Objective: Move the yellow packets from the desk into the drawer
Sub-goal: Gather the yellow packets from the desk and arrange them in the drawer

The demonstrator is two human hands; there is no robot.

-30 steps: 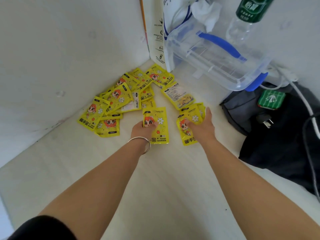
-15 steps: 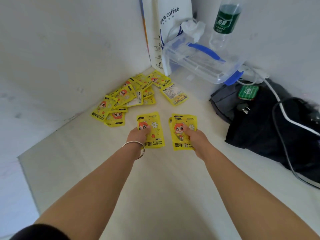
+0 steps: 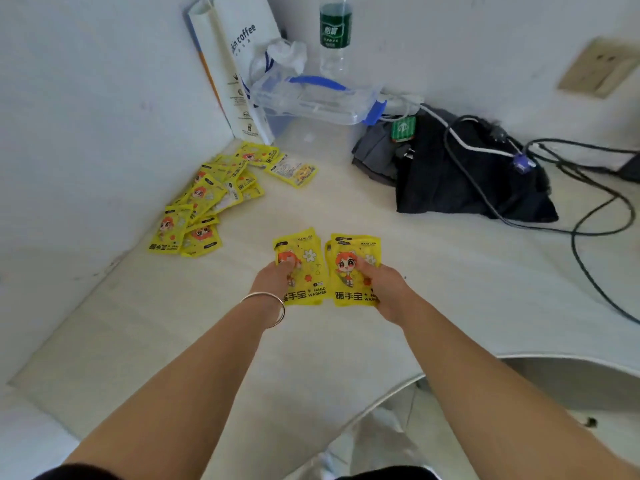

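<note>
- Both arms reach straight out from the body, side by side, over the pale worktop (image 3: 207,323).
- The left hand (image 3: 273,277) holds a yellow packet (image 3: 306,268) by its lower left corner. The thumb lies on top of the packet, and the other fingers are hidden under it.
- A thin silver bangle (image 3: 266,308) sits on the left wrist.
- The right hand (image 3: 384,285) holds a small stack of yellow packets (image 3: 353,258) by its lower right side. The thumb presses on the top one, beside the cartoon girl.
- The two held lots are just beside each other, face up, near the middle of the worktop. It is hard to tell if they touch the worktop or are lifted a bit.
- A pile of yellow packets (image 3: 211,202) lies further back on the left, close to the white wall.
- In the far corner stand a white paper bag (image 3: 239,64), a clear box (image 3: 311,102) with blue clips and a bottle (image 3: 335,32) with a green label.
- A dark cloth (image 3: 450,181) lies on the right, with cables (image 3: 485,150) running over it.
</note>
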